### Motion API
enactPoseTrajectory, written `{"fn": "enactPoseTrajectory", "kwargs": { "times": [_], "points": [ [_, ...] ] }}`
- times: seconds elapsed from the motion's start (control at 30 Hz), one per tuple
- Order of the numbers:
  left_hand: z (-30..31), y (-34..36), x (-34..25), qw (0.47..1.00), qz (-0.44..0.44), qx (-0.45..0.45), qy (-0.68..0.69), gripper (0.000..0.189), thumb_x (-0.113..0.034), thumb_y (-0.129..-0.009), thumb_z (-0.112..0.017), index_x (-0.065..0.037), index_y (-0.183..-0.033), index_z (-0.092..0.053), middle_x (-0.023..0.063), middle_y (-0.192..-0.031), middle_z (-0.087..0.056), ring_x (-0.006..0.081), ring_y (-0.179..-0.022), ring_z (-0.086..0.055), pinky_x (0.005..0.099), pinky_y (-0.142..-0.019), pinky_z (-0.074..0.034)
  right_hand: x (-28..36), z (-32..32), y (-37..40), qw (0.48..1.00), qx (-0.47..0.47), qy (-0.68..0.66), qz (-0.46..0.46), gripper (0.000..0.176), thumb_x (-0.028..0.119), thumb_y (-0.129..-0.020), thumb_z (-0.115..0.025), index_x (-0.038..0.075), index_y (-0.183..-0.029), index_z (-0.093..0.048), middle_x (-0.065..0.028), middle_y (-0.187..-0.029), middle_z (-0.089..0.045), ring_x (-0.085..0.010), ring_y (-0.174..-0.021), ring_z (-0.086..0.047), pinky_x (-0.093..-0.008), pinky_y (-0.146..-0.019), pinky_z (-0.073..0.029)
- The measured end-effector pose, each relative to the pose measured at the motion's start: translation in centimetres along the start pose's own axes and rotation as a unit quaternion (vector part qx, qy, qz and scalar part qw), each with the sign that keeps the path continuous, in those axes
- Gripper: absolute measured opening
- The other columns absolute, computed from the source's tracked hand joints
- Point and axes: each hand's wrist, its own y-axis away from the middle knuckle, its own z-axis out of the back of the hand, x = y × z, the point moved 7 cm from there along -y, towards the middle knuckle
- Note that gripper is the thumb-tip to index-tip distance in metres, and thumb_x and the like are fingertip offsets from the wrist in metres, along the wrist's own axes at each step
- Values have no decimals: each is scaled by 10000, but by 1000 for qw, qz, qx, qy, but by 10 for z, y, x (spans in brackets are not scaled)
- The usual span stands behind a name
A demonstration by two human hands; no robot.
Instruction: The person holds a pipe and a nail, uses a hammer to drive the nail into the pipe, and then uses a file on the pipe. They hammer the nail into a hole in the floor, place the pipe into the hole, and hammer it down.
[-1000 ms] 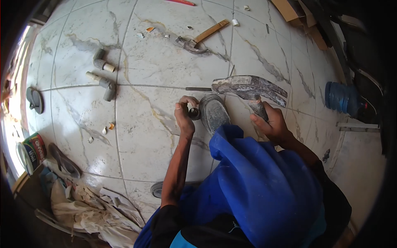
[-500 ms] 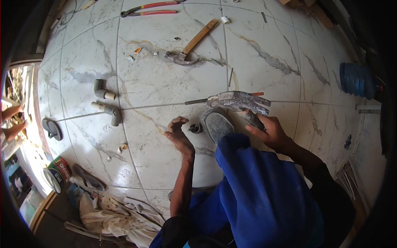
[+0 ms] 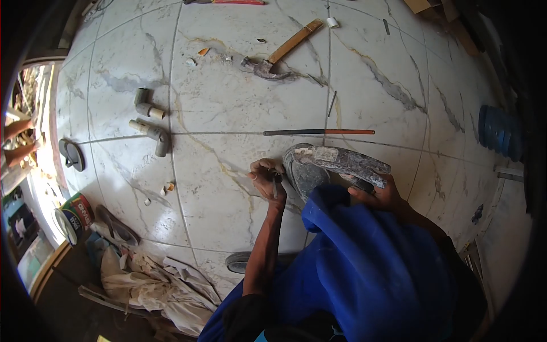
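My right hand (image 3: pixel 383 196) is closed around the handle of a claw hammer (image 3: pixel 345 159), whose worn, whitish-stained head lies above my shoe (image 3: pixel 305 178). Most of the handle is hidden. To the left of that shoe, my left hand (image 3: pixel 263 178) has its fingers curled around a small grey pipe piece (image 3: pixel 277 181), partly covered by the fingers. Just beyond the hammer head, a thin black and orange stick (image 3: pixel 319 132) rests on the tiled floor (image 3: pixel 222 165).
A second hammer (image 3: pixel 293 43) with a wooden handle lies farther off, below red-handled pliers (image 3: pixel 239 1). Two grey elbow fittings (image 3: pixel 161 141) sit to the left. Sandals (image 3: pixel 72 155), a paint can (image 3: pixel 77 214), crumpled cloth (image 3: pixel 154 285) and a blue bottle (image 3: pixel 498 131) stand around.
My left hand has moved to the right and closed on the small grey pipe piece that stood beside the shoe. The hammer has shifted right and lower; the view has tilted slightly.
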Motion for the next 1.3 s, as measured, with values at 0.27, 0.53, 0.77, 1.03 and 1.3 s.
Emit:
{"fn": "enactPoseTrajectory", "kwargs": {
  "times": [0.27,0.53,0.77,1.03,1.3],
  "points": [
    [-1,5,-11,998,46,7,-29,659,-660,-880,-240,-37,-874,-456,78,-673,-514,135,-575,-473,221,-539,-362,9,-8,-9,993,55,98,39,379,305,-789,-668,-21,-967,-587,-174,-688,-604,-297,-631,-628,-367,-586,-486],
    [-4,5,-9,996,82,33,-13,690,-663,-884,-173,-48,-840,-482,42,-555,-502,109,-517,-441,216,-483,-299,7,-9,-7,980,64,159,101,371,267,-783,-660,-27,-984,-558,-175,-683,-584,-312,-604,-610,-372,-572,-486],
    [1,-1,-8,993,81,89,7,656,-600,-910,-218,-11,-986,-497,96,-713,-571,154,-666,-523,248,-615,-398,11,-8,-9,990,50,113,70,303,203,-804,-653,-23,-984,-559,-156,-689,-590,-248,-588,-613,-338,-563,-478],
    [9,16,-29,887,-117,314,-317,583,-99,-785,-643,19,-1288,-373,177,-1245,-493,261,-1182,-457,366,-994,-348,-79,11,-1,966,-172,172,-90,313,225,-827,-643,-23,-1002,-563,-144,-729,-604,-220,-599,-603,-318,-565,-477],
    [16,7,-19,884,-80,318,-333,441,36,-774,-611,-24,-1196,-495,133,-1159,-575,202,-1033,-571,298,-885,-447,-124,13,-4,929,-253,267,-35,366,256,-818,-650,-14,-1045,-551,-183,-878,-614,-315,-734,-627,-379,-620,-494]
  ]
}}
